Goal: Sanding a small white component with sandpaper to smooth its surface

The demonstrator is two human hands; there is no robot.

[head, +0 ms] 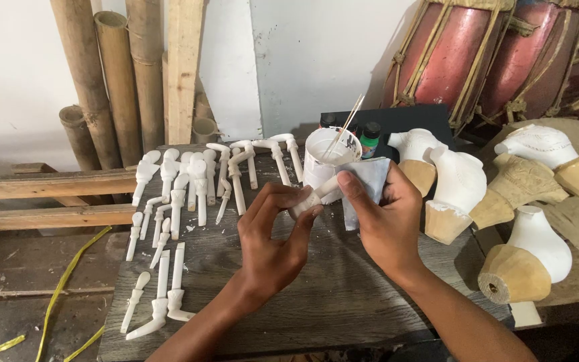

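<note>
Sanding a small white carved piece (309, 198) over the table (330, 295).
My left hand (273, 234) clamps it; my right hand (383, 214) grips the sandpaper sheet (370, 184). I'd rub lightly, since it looks fragile.

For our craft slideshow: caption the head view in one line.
Both hands, left hand and right hand, hold a small white-painted piece over a wooden table.

A small white carved piece (313, 196), pale and matt like the other painted parts, sits pinched between the fingertips of the left hand (277, 231) and the thumb of the right hand (383, 218), held just above the worktop (316, 295). A worn grey sheet of sandpaper (370, 184) is folded in the right hand, touching the piece.
</note>
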